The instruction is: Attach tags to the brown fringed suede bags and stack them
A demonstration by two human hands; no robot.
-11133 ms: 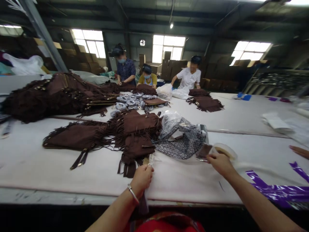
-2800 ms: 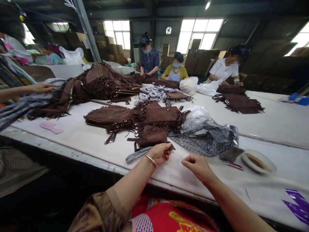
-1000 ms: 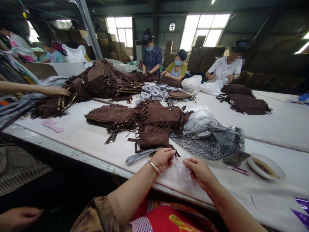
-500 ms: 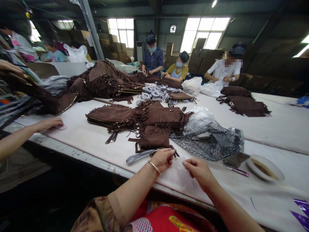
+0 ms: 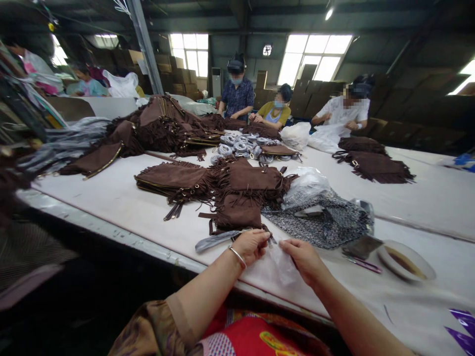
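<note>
My left hand (image 5: 252,247), with a bangle on the wrist, is closed in a pinch at the dark zip pull (image 5: 273,238) of a brown fringed bag (image 5: 241,211). Just to its right, my right hand (image 5: 302,257) pinches a small clear plastic bag (image 5: 281,264). The plastic hangs between both hands, close under the zip pull; whether my left fingertips also touch it I cannot tell. A grey wrapped strap (image 5: 217,241) lies on the table left of my left hand.
More brown bags (image 5: 170,178) are stacked left of centre, with a large heap (image 5: 159,118) behind. Grey wrapped coils (image 5: 239,144) lie mid-table. A black-and-white knit cloth (image 5: 326,222), a pink-handled tool (image 5: 365,265) and a round dish (image 5: 426,272) are to the right. Several co-workers stand across the table.
My right hand has come slightly closer to my left, and the plastic bag shows more fully beneath the fingers. At the left, another person's arms and the bag they held have moved away.
</note>
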